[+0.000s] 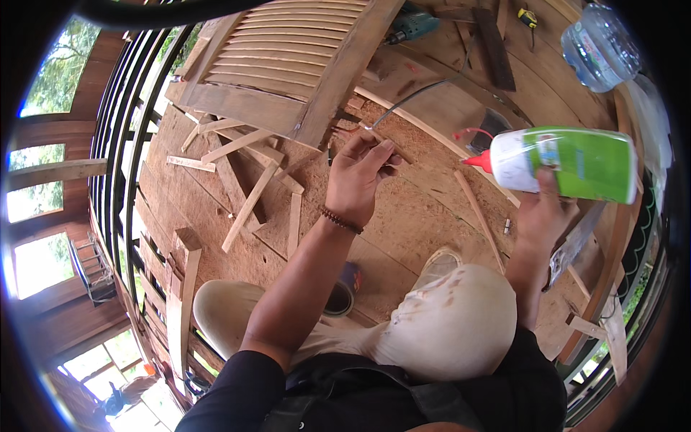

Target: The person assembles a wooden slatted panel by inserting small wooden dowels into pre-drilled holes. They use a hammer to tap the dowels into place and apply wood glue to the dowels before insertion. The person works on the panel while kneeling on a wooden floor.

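My right hand (545, 216) grips a green and white squeeze glue bottle (583, 164), tilted on its side. Its red nozzle (478, 162) points left toward my other hand, and the red cap dangles loose on its strap. My left hand (360, 173), with a beaded bracelet at the wrist, has its fingers closed in a pinch. A thin wooden strip (400, 150) shows at those fingertips and seems held by them; most of it is hidden. Beyond the left hand lies a slatted wooden panel (281, 47) in a frame, its near corner close to my fingers.
Wood offcuts (248, 205) lie heaped at left on the sawdust-covered plank floor. A green power drill (414, 27), a yellow tape measure (527, 17) and a large clear water bottle (601, 47) stand farther off. A dark cup-like container (340, 295) sits between my legs. Railings (119, 144) border the left.
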`<state>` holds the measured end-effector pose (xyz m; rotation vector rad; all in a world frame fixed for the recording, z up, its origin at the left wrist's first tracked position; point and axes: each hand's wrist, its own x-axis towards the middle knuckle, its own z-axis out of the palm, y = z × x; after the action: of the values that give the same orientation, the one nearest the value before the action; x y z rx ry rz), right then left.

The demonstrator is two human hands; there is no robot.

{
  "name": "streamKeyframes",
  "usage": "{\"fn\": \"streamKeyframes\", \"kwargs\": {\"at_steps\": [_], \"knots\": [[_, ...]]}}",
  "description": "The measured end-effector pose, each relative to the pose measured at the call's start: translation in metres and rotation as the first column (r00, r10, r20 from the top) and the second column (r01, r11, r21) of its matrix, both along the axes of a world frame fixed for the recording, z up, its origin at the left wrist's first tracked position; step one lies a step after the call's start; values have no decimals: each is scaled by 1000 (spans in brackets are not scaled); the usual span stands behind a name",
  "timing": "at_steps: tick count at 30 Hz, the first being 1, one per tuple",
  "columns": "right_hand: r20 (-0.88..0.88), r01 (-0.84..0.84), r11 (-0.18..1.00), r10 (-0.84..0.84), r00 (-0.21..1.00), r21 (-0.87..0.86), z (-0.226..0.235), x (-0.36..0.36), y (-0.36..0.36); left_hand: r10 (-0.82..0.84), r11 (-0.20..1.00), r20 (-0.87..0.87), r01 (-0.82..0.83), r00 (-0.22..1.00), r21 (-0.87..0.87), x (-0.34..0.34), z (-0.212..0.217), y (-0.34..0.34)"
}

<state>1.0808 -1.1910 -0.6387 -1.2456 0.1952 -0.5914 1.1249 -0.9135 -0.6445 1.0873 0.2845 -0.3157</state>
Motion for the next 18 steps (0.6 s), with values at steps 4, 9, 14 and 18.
{"fn": "streamKeyframes", "kwargs": {"at_steps": [4, 9, 14, 18], "knots": [[218, -71, 982, 31, 976, 177, 22, -4, 7, -37, 996, -89, 43, 995, 72, -3, -3, -10], [221, -250, 940, 200, 955, 231, 33, -3, 33, -136, 990, -107, 132, 985, -42, -12, 0, -19], [261, -292, 935, 237, 936, 200, 34, -1, 37, -185, 981, -88, 179, 979, -69, -17, 0, -24], [242, -283, 943, 237, 941, 175, 39, -1, 38, -179, 983, -77, 174, 981, -60, -16, 0, -22]]}}
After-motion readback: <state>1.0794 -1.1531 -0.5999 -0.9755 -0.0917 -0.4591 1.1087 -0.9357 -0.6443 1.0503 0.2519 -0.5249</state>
